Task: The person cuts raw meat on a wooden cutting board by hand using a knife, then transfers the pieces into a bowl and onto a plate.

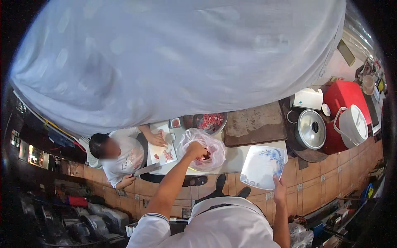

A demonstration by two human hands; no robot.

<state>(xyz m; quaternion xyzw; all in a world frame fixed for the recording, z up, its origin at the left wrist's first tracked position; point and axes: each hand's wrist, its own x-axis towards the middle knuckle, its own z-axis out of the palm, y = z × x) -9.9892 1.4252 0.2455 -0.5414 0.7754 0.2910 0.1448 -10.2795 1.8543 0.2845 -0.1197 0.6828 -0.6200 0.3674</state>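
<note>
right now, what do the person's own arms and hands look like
The person wears a white fabric shirt whose short left sleeve has thin dark stripes near its edge. The right sleeve's edge can't be made out. The left hand and right hand show no gloves, and no watch is visible; part of the left is hidden.

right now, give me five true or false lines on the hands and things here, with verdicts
1. The left hand reaches into the plastic bag. True.
2. The right hand holds a spoon. False: it holds a plate.
3. The plate is all white. False: it bears a blue pattern.
4. A co-worker holds a knife. True.
5. The bowl holds red pieces. True.
</note>
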